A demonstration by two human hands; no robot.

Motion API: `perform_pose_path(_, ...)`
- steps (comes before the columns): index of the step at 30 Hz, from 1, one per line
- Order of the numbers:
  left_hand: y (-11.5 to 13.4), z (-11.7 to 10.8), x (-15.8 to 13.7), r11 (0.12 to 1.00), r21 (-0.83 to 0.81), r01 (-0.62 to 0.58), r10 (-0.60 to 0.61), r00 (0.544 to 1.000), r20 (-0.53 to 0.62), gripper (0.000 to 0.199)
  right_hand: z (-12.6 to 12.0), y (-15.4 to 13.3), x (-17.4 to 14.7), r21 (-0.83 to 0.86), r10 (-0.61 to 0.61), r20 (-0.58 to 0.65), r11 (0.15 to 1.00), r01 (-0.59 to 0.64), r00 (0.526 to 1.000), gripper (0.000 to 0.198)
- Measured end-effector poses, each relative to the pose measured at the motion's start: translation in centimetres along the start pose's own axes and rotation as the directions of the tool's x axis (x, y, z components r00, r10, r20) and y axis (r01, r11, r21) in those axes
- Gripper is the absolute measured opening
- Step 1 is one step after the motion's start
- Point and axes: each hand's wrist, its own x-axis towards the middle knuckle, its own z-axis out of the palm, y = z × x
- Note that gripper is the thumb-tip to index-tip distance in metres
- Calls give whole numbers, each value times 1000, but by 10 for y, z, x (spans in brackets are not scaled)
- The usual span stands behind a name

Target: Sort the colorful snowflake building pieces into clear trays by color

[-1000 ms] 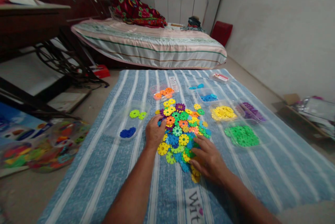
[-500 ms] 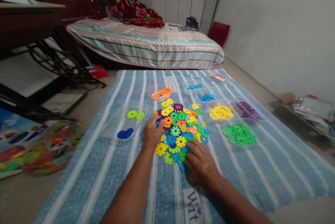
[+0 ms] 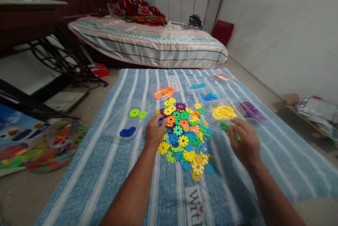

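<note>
A heap of flower-shaped plastic discs [image 3: 183, 140] in several colours lies on the striped cloth. At its left edge is my left hand [image 3: 155, 131], fingers curled, with a bit of a blue disc [image 3: 160, 122] showing between thumb and fingers. My right hand [image 3: 244, 141] is over the tub of green discs on the right and covers most of it. Its fingers are pinched on a green disc [image 3: 237, 136], partly hidden by the hand. Another green disc [image 3: 224, 126] shows left of the fingertips.
Around the heap stand clear tubs of yellow discs [image 3: 224, 112], purple discs [image 3: 250, 110], blue discs [image 3: 209, 97] and orange discs [image 3: 163, 93]. A tub at left holds lime discs [image 3: 134, 113] and dark blue discs [image 3: 127, 132]. A bed [image 3: 158, 50] stands beyond the cloth.
My right hand has moved from the heap's lower right side over to the green tub, uncovering yellow discs at the heap's near end. My left hand has stayed in place.
</note>
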Motion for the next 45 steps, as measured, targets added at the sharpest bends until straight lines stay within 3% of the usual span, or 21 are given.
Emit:
perform_pose_path(2,0,0,0,1000,0,-3,3,1000,-2,24,-7,23,5,-171,48,-59,984,-57,997,9)
perform_pose_path(4,0,1,0,1000,-1,-6,6,1000,-6,23,-11,33,5,-224,66,-66,971,-79,996,10)
perform_pose_path(7,-2,2,0,1000,-9,-4,4,1000,-4,23,-8,22,-5,-105,35,-12,994,-36,999,8)
perform_pose_path(10,-2,2,0,1000,-12,1,0,1000,5,24,-1,-8,-23,103,-44,71,994,36,996,6)
perform_pose_path(13,0,1,0,1000,-7,5,-5,1000,5,24,4,-37,-40,265,-152,212,960,93,965,10)
perform_pose_path(17,2,0,0,1000,-5,7,-7,1000,5,23,4,-58,-56,327,-236,399,939,103,886,16)
perform_pose_path(21,2,0,-1,1000,-7,8,-8,1000,7,23,6,-63,-64,310,-235,448,946,97,862,17)
perform_pose_path(30,3,-2,-1,1000,-7,14,-14,1000,9,21,20,-70,-68,289,-203,372,952,95,906,11)
perform_pose_path(37,2,0,-1,1000,-10,19,-19,1000,9,25,21,-69,-60,375,-198,287,924,80,937,11)
perform_pose_path(41,2,-1,-1,1000,-9,17,-17,1000,14,26,22,-49,-32,340,-183,232,935,97,955,10)
perform_pose_path(45,2,-1,-1,1000,-13,14,-14,1000,8,24,26,-5,11,150,-87,73,986,75,994,10)
